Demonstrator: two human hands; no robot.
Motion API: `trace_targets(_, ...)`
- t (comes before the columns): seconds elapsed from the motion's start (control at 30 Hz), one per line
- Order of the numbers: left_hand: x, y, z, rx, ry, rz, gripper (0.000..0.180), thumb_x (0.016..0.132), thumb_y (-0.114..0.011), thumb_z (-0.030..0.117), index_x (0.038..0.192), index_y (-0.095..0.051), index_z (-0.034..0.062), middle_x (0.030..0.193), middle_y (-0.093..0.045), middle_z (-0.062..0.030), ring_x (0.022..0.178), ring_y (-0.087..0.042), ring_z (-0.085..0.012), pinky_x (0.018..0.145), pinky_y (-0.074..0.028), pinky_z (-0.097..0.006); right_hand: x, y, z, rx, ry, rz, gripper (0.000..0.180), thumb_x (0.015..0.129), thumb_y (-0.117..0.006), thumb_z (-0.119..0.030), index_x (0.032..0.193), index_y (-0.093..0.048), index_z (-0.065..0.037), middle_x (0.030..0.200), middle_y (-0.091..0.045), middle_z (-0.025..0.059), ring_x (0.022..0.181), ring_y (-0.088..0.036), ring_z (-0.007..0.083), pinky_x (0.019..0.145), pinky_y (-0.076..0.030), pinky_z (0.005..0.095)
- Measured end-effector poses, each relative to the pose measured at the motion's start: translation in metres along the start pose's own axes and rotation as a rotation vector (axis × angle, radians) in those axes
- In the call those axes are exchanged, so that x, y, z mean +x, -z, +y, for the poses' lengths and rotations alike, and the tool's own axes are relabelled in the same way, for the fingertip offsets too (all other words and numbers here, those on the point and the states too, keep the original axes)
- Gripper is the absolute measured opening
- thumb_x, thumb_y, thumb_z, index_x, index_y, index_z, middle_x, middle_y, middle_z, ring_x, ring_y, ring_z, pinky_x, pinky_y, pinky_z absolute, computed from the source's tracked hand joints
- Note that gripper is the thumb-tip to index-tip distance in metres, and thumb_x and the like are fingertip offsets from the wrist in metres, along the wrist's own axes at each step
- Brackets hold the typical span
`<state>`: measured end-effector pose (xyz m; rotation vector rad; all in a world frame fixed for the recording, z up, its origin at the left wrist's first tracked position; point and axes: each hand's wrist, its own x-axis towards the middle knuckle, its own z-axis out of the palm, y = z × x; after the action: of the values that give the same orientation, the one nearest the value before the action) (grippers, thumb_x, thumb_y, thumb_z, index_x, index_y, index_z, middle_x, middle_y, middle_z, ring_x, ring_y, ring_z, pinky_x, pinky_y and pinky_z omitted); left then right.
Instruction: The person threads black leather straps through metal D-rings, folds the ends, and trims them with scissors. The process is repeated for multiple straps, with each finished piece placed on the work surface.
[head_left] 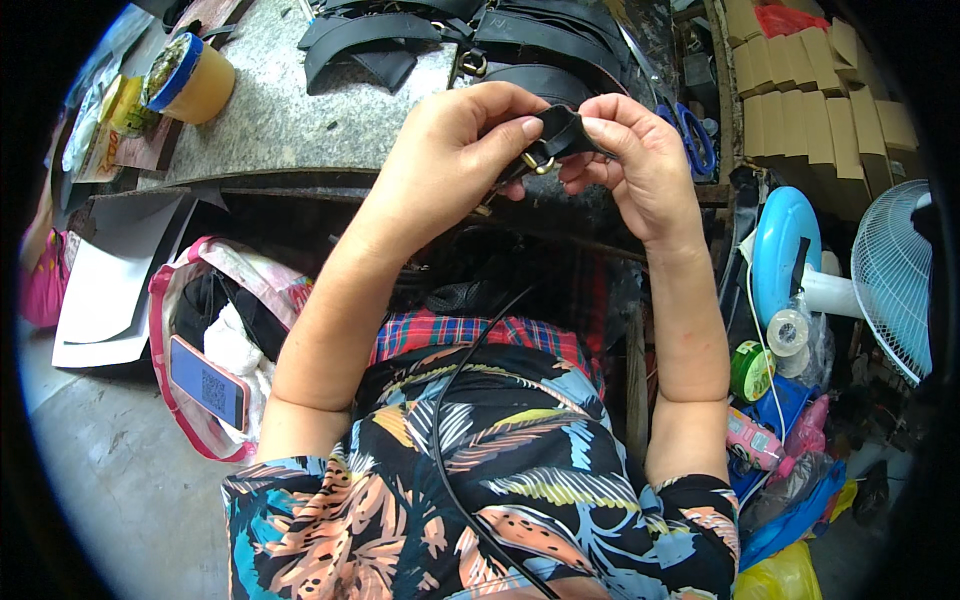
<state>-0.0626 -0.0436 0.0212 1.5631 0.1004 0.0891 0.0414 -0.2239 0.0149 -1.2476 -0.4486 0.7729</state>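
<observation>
Between my two hands is a black leather strap (567, 132) with a small gold-coloured buckle (538, 163). My left hand (458, 150) pinches the strap beside the buckle, thumb on top. My right hand (640, 165) is closed on the other side of it, thumb and forefinger at its upper edge. The strap is bent up in the middle where the fingertips meet it. Part of it is hidden behind my left fingers. Beyond the hands, several more black straps (545, 35) with metal buckles lie piled on the grey worktable (275, 90).
Blue-handled scissors (697, 140) lie right of my right hand. A jar with a blue rim (195, 82) stands at the table's far left. Cardboard boxes (810, 130) and a fan (895, 280) are on the right. At lower left, a phone (208, 382) rests on a bag (160, 300).
</observation>
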Motion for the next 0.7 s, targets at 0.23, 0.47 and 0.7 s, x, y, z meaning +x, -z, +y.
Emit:
trace_targets(0.23, -0.002, -0.001, 0.002, -0.17, 0.118, -0.036, 0.025, 0.099, -0.057, 0.014, 0.114, -0.063, -0.004, 0.088, -0.066, -0.0058, 0.069, -0.064, -0.01, 0.057, -0.055, -0.022, 0.001, 0.004, 0.014, -0.027, 0.047, 0.022, 0.013, 0.096, -0.059, -0.017, 0.098, -0.062, -0.005, 0.08, -0.065, 0.0036, 0.064, -0.066, 0.0117, 0.057, -0.055, 0.0241)
trace_targets(0.47, -0.005, -0.014, -0.004, 0.046, -0.054, 0.104, 0.021, 0.097, -0.057, 0.012, 0.11, -0.065, -0.0034, 0.077, -0.066, -0.0064, 0.064, -0.063, -0.009, 0.056, -0.053, -0.024, 0.001, -0.008, 0.027, 0.042, 0.184, 0.166, 0.013, 0.097, -0.055, -0.017, 0.096, -0.06, -0.005, 0.08, -0.063, 0.002, 0.064, -0.065, 0.0107, 0.055, -0.052, 0.0235)
trace_targets(0.7, -0.011, -0.006, 0.001, 0.175, -0.111, 0.181, 0.019, 0.095, -0.059, 0.011, 0.106, -0.067, -0.002, 0.071, -0.066, -0.007, 0.059, -0.063, -0.0099, 0.053, -0.051, -0.024, -0.006, -0.001, 0.014, -0.024, 0.127, 0.003, 0.044, 0.102, -0.05, -0.038, 0.121, -0.055, 0.001, 0.107, -0.062, 0.0099, 0.08, -0.064, 0.0154, 0.071, -0.054, 0.0298)
